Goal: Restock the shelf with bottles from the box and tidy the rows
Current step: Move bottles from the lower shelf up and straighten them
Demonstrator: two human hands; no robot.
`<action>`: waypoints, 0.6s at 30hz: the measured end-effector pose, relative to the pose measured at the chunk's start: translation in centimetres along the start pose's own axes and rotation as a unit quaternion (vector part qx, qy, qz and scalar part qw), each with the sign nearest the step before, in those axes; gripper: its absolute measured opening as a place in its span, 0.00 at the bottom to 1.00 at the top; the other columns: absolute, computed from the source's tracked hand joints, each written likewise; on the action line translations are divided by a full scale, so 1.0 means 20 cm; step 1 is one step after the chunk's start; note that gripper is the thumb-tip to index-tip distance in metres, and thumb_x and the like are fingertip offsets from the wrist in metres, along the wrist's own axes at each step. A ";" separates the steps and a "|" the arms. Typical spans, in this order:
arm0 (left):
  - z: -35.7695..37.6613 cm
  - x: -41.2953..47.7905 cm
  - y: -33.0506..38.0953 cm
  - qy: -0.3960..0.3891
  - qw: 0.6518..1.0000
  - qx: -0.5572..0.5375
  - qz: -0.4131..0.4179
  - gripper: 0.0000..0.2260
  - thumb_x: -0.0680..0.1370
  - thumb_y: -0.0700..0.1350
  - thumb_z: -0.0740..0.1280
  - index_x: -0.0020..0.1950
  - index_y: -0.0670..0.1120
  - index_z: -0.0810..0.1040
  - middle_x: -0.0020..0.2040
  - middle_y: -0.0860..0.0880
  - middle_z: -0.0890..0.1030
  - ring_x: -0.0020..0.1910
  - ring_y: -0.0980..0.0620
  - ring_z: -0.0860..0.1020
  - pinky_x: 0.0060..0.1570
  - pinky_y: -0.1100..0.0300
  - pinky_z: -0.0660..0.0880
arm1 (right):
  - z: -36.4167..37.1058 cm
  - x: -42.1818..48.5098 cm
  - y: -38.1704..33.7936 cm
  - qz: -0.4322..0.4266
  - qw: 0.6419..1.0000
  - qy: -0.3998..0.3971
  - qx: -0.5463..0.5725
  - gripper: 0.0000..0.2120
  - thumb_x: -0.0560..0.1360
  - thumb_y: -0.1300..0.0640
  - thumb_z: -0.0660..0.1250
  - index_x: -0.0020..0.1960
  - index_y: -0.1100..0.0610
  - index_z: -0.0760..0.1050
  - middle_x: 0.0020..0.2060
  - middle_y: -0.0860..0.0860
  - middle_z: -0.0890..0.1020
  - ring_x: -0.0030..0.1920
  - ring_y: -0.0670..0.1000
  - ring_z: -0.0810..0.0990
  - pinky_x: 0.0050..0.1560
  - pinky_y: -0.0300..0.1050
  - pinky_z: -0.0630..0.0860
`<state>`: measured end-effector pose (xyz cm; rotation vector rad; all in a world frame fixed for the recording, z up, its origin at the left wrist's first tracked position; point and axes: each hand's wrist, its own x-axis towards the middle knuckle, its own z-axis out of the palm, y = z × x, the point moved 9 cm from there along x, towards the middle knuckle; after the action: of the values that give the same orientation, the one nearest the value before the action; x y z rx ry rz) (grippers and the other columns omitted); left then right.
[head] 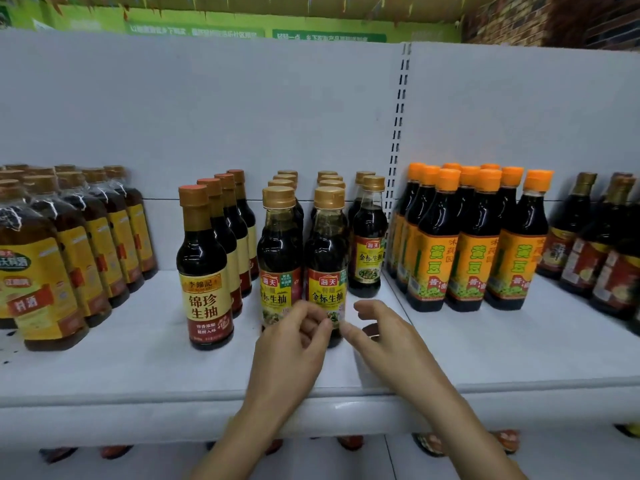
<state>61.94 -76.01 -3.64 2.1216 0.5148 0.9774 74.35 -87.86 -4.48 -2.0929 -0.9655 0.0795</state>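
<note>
I see my left hand (294, 337) with its fingers curled against the lower label of the near gold-capped bottle (327, 258) on the white shelf (138, 368); whether it grips, I can't tell. My right hand (381, 336) sits loosely open just right of it, forefinger by the bottle's base. Orange-capped bottles (474, 244) stand farther right.

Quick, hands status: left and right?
Left hand: fingers curled against the middle row's front bottle; grip cannot be told.
Right hand: open, holding nothing.
</note>
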 end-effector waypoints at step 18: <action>0.91 -0.14 0.60 -0.169 0.978 -0.105 0.058 0.08 0.82 0.49 0.66 0.60 0.58 0.77 0.49 0.60 0.82 0.49 0.64 0.80 0.49 0.63 0.79 | -0.76 -0.38 0.54 0.059 0.993 0.096 0.032 0.17 0.80 0.44 0.66 0.68 0.40 0.73 0.60 0.37 0.78 0.55 0.35 0.78 0.56 0.37 0.76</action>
<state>74.83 -93.73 -4.05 2.0820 0.1146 0.6773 81.11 -106.83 -3.76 -2.0556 -0.7152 -0.0306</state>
